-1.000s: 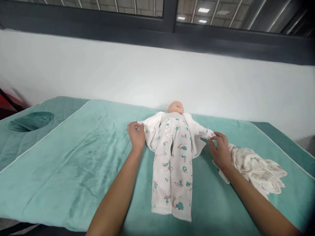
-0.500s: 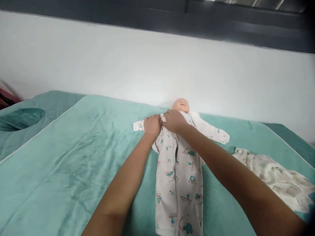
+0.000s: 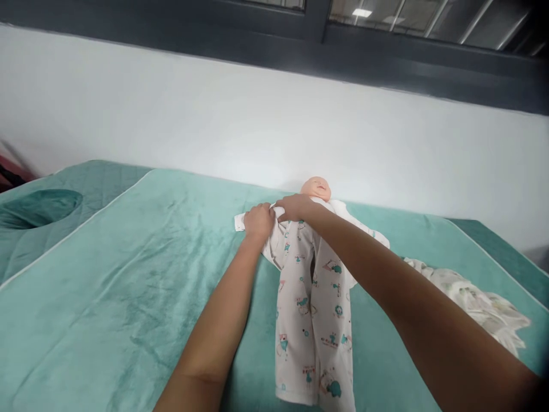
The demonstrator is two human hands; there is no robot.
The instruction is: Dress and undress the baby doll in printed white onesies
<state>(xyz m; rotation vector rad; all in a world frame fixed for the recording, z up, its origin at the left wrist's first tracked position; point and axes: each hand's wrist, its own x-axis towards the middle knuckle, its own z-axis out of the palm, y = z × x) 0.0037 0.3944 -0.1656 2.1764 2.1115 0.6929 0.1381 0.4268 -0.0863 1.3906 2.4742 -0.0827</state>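
Note:
A baby doll [image 3: 316,188] lies on its back near the wall, dressed in a white baby suit [image 3: 300,320] printed with small teal and red animals. My left hand [image 3: 259,221] is closed on the suit's sleeve at the left, whose cuff [image 3: 239,222] sticks out past it. Close beside it, my right hand [image 3: 295,207] has its fingers bent over the fabric near the shoulder, gripping it. The other sleeve [image 3: 360,224] stretches out to the right, partly behind my right forearm. Both legs of the suit lie straight toward me.
Under the doll spreads a teal sheet [image 3: 128,297] over a bed. A crumpled white printed cloth [image 3: 476,294] lies at the right, partly behind my forearm. Behind the bed stands a white wall [image 3: 214,120] below a dark window frame [image 3: 214,34]. A hole [image 3: 40,207] opens in the teal padding at far left.
My hands have shifted slightly left along the sleeve, the right one moving off the chest. The left cuff shows less beyond my hand. The view has tilted up a little.

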